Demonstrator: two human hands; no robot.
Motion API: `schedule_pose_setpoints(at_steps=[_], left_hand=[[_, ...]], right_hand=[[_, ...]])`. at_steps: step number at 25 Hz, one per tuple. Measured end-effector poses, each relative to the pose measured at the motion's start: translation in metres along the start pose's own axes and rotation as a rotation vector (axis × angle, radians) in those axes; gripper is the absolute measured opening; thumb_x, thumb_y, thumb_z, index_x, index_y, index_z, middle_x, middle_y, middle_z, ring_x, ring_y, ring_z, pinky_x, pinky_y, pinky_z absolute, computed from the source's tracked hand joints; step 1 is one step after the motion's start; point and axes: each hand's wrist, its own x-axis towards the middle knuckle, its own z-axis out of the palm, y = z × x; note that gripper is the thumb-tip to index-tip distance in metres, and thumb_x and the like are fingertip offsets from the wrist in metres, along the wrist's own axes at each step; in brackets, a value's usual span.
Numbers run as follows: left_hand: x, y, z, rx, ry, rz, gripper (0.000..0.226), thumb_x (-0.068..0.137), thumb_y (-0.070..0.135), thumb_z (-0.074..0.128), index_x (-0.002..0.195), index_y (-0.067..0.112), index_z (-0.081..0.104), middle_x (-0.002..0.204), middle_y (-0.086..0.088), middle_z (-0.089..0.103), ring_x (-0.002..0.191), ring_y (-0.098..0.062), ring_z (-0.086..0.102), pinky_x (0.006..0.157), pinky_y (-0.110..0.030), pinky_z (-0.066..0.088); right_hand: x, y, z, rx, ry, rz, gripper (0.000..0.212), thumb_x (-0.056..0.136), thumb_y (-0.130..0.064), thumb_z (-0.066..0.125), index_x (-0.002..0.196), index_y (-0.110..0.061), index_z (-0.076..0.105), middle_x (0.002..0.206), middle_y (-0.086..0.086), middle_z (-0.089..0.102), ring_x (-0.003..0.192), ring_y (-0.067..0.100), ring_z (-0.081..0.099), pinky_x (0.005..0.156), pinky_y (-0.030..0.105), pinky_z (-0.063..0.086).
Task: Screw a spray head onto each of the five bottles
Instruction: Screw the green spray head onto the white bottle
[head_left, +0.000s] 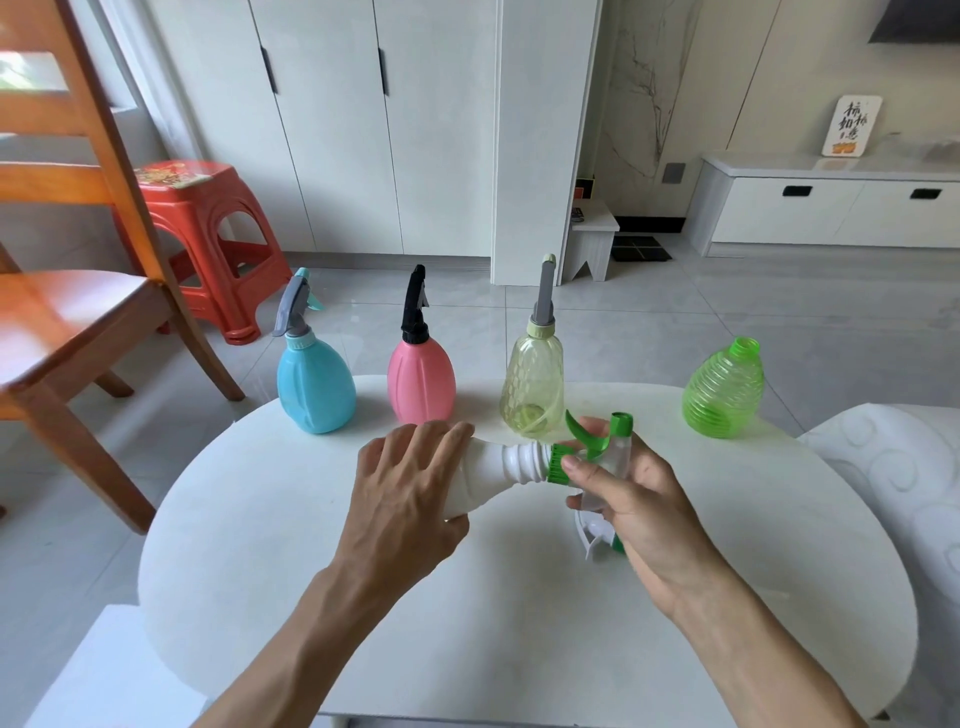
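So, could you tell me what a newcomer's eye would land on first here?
Probably the two hands at the centre: the left hand grips a white bottle lying sideways, while the right hand holds a green spray head at its neck. Behind, the green bottle on the right stands uncapped.

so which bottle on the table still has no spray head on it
The green ribbed bottle at the far right: its threaded neck is open. The blue, pink and pale yellow bottles all carry heads.
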Motion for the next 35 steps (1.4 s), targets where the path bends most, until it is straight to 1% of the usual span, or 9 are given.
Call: schedule_pose_setpoints(at_steps=[4,10,15,18,21,23,27,30,35], left_hand=[[0.000,0.002,0.000,-0.006,0.005,0.020,0.082,0.049,0.021,0.088,0.127,0.012,0.061,0.115,-0.007,0.066,0.099,-0.035,0.062,0.080,-0.046,0.050],[0.000,-0.001,-0.003,-0.052,-0.046,0.040,0.078,0.055,0.028,0.084,0.128,0.019,0.058,0.117,0.000,0.063,0.101,-0.030,0.058,0.082,-0.044,0.048],[-0.001,-0.008,-0.008,-0.115,-0.109,0.080,0.076,0.056,0.036,0.079,0.127,0.026,0.055,0.116,0.007,0.062,0.098,-0.024,0.058,0.081,-0.040,0.049],[-0.003,-0.008,-0.010,-0.118,-0.072,0.070,0.075,0.056,0.035,0.079,0.127,0.026,0.055,0.117,0.007,0.062,0.100,-0.024,0.057,0.082,-0.040,0.048],[-0.004,-0.003,-0.009,-0.104,-0.051,0.071,0.075,0.056,0.032,0.080,0.126,0.025,0.055,0.117,0.005,0.062,0.100,-0.026,0.058,0.082,-0.043,0.048],[-0.005,-0.001,-0.008,-0.085,-0.062,0.064,0.075,0.055,0.030,0.082,0.125,0.023,0.057,0.116,0.004,0.063,0.101,-0.027,0.059,0.082,-0.044,0.048],[-0.002,0.001,-0.009,-0.095,-0.066,0.042,0.073,0.056,0.028,0.082,0.125,0.021,0.059,0.115,0.003,0.063,0.101,-0.028,0.059,0.082,-0.044,0.049],[-0.002,0.002,-0.008,-0.080,-0.057,0.062,0.073,0.056,0.027,0.082,0.125,0.020,0.060,0.116,0.001,0.063,0.101,-0.029,0.059,0.082,-0.045,0.049],[-0.002,0.002,-0.008,-0.074,-0.056,0.049,0.073,0.056,0.028,0.082,0.125,0.020,0.060,0.116,0.001,0.063,0.102,-0.029,0.059,0.083,-0.044,0.048]], right_hand=[[0.001,0.003,-0.005,-0.119,-0.008,-0.032,0.039,0.071,-0.015,0.080,0.106,-0.021,0.064,0.085,-0.010,0.072,0.082,0.012,0.067,0.070,0.027,0.054],[0.001,-0.013,-0.017,-0.349,-0.174,-0.207,0.047,0.072,-0.007,0.078,0.109,-0.029,0.061,0.099,-0.019,0.069,0.092,0.003,0.066,0.079,0.016,0.050],[-0.004,-0.019,-0.018,-0.554,-0.277,-0.271,0.049,0.074,-0.012,0.077,0.115,-0.032,0.058,0.103,-0.010,0.068,0.097,0.013,0.066,0.086,0.028,0.053],[-0.006,-0.020,-0.013,-0.463,-0.215,-0.269,0.049,0.071,-0.020,0.082,0.111,-0.035,0.058,0.095,-0.014,0.069,0.084,0.011,0.067,0.077,0.022,0.052],[-0.008,-0.015,-0.006,-0.347,-0.079,-0.222,0.049,0.068,-0.040,0.081,0.111,-0.039,0.056,0.084,-0.008,0.069,0.068,0.015,0.070,0.066,0.025,0.055],[-0.009,-0.010,-0.002,-0.386,-0.023,-0.190,0.055,0.068,-0.050,0.078,0.116,-0.045,0.051,0.092,-0.011,0.068,0.074,0.015,0.071,0.071,0.030,0.058],[-0.009,-0.009,-0.002,-0.347,-0.059,-0.189,0.083,0.064,-0.034,0.084,0.132,-0.049,0.039,0.111,-0.003,0.062,0.094,0.010,0.066,0.082,0.020,0.051],[-0.010,-0.011,-0.001,-0.414,0.006,-0.205,0.071,0.064,-0.051,0.080,0.125,-0.049,0.044,0.106,-0.017,0.064,0.093,0.006,0.065,0.078,0.014,0.046],[-0.009,-0.010,-0.004,-0.329,-0.039,-0.120,0.080,0.061,-0.036,0.083,0.128,-0.051,0.043,0.104,0.000,0.066,0.088,0.015,0.069,0.080,0.027,0.054]])
